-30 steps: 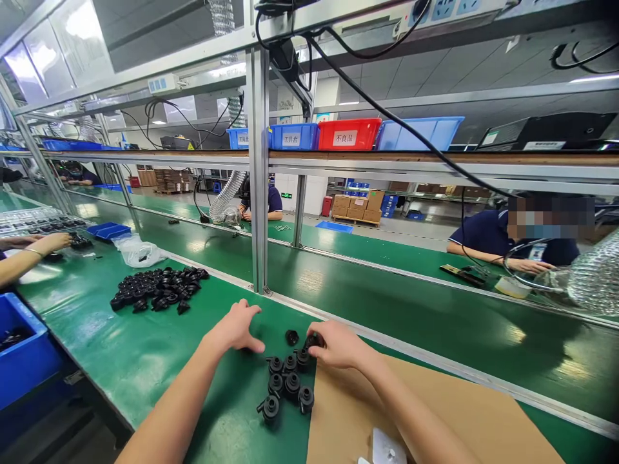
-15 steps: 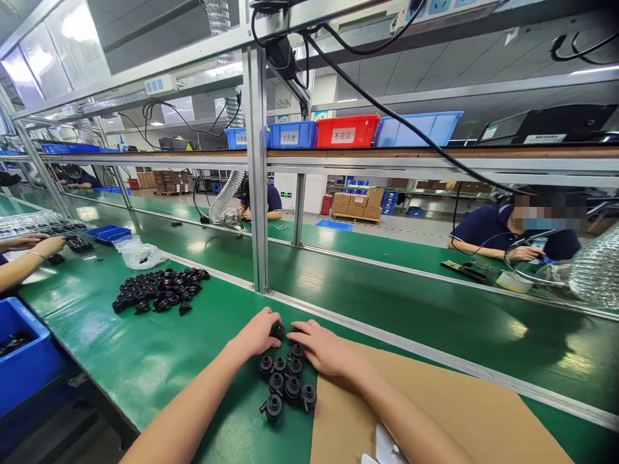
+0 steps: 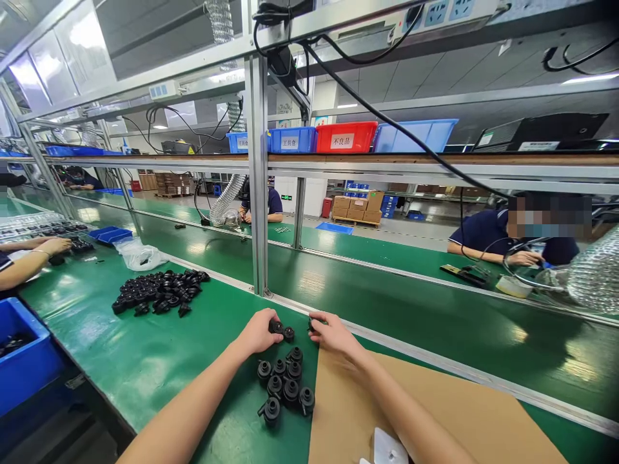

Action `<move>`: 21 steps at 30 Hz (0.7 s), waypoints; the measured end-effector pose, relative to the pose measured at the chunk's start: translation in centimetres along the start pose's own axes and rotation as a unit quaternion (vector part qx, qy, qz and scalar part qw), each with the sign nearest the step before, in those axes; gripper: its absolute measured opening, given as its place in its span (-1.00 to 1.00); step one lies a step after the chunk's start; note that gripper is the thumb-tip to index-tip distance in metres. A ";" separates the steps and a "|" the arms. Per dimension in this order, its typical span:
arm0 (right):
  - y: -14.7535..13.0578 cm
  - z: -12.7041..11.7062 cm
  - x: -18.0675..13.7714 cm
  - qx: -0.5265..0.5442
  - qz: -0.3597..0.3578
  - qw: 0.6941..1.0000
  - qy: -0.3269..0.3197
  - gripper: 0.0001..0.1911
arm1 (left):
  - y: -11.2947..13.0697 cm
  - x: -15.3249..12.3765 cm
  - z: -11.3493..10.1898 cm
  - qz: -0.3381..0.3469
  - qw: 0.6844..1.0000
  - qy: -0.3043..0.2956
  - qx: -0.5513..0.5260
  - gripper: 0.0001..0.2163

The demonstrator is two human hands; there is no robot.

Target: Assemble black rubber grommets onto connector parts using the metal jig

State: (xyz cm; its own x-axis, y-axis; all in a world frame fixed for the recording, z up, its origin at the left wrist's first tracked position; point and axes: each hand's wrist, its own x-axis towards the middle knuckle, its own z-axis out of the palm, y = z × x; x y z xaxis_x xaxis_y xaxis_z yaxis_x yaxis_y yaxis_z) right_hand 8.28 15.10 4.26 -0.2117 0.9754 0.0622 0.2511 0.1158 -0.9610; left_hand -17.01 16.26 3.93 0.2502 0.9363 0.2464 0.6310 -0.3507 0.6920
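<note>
My left hand point(image 3: 262, 331) is closed around a black round plastic part point(image 3: 276, 327) on the green bench. Touching or just beside it, another black part point(image 3: 289, 334) stands near my left fingertips. To the right, my right hand point(image 3: 333, 333) pinches a small dark piece point(image 3: 311, 325), mostly covered by the fingers, above the edge of a cardboard sheet point(image 3: 411, 393). Nearer to me stands a group of several black plastic fittings point(image 3: 291, 390), most with a round body and a narrow spout on top.
Further left lies a large pile of black parts point(image 3: 159, 290), with a clear plastic bag point(image 3: 140, 254) behind it. A metal post point(image 3: 260, 193) rises beyond my hands. A blue bin point(image 3: 29, 367) is at the left edge. A co-worker's hand point(image 3: 55, 246) works at far left.
My right hand has moved right, away from my left, and now pinches a small dark piece. A second black part now shows beside my left fingers.
</note>
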 end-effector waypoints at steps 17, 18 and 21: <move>-4.1 0.4 -1.3 0.245 0.016 0.969 0.025 -0.68 | 5.1 -2.0 1.0 0.093 0.950 0.075 -0.288 -0.69; -4.3 0.4 -1.5 0.221 -0.001 0.975 0.028 -0.63 | 5.1 -2.0 1.1 0.091 0.947 0.077 -0.298 -0.69; -4.7 0.3 -2.0 0.147 -0.056 0.987 0.038 -0.59 | 4.8 -1.8 1.3 0.079 0.934 0.072 -0.341 -0.64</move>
State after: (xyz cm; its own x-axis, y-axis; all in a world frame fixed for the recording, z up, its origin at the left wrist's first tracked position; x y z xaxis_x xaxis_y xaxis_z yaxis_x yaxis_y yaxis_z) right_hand 7.28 12.58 8.56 -0.1480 0.9722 0.1815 -0.0580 0.1747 -0.9829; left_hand -13.42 12.81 5.91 0.1692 0.8837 0.4365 -0.0313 -0.4378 0.8985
